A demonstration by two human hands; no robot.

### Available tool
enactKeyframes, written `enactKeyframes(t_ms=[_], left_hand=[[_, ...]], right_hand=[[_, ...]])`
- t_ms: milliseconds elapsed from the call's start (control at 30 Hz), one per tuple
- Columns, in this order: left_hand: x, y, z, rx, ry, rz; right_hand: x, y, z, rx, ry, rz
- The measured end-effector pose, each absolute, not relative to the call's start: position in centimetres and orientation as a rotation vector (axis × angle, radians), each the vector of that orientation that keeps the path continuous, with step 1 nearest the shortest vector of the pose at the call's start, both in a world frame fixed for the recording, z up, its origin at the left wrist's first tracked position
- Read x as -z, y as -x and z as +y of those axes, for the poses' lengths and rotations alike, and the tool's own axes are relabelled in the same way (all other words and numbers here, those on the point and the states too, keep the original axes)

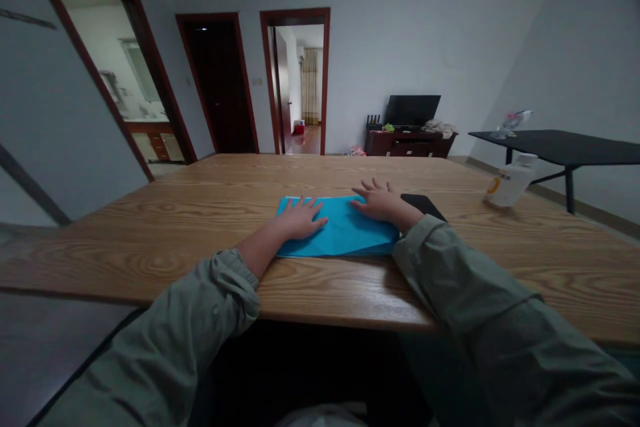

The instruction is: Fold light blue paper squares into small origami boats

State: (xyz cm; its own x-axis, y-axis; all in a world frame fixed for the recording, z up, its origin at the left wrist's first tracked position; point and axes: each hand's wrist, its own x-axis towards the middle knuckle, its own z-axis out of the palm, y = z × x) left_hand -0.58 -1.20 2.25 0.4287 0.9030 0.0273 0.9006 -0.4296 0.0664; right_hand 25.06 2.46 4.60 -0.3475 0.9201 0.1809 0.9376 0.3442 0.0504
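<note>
A sheet of blue paper [345,227] lies on the wooden table in front of me, with creases across it and its lower right edge slightly raised. My left hand [301,219] rests flat on its left part, fingers apart. Over the paper's upper right part, my right hand [377,201] is spread out, its fingertips reaching past the far edge. Neither hand grips anything. Partly behind my right wrist lies a flat black object [425,205], whose kind I cannot make out.
The wooden table [200,213] stretches wide to both sides. A whitish bottle [510,181] with an orange mark stands at the right. Beyond are a black table [565,145], a dark cabinet [415,145] with a screen [413,110], and doorways along the far wall.
</note>
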Motion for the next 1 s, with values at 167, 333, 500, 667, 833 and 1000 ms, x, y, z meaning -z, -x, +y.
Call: enactKeyframes(t_ms=[167,333,500,667,833,1000], left_hand=[[-1.1,-0.7,-1.5,-0.027,-2.523,1.645],[-0.8,-0.7,-0.8,-0.082,-2.505,1.701],[-0.8,-0.8,-0.3,-0.088,-2.476,1.751],[-0.7,0.0,0.2,-0.094,-2.487,1.755],[-0.5,1.5,0.8,-0.09,-2.493,1.777],[-0.6,2.7,1.5,-0.088,-2.472,1.808]], right_hand=[[-6.9,-23.6,-0.2,0.336,1.613,-2.442],[-6.8,-21.1,-2.5,0.295,1.444,-2.483],[-3.4,-19.0,-1.8,0.14,1.478,-2.55],[-0.6,-19.6,-0.1,-0.05,1.578,-2.579],[-0.4,-22.4,0.4,-0.03,1.615,-2.614],[-0.9,-23.5,0.2,-0.009,1.642,-2.606]])
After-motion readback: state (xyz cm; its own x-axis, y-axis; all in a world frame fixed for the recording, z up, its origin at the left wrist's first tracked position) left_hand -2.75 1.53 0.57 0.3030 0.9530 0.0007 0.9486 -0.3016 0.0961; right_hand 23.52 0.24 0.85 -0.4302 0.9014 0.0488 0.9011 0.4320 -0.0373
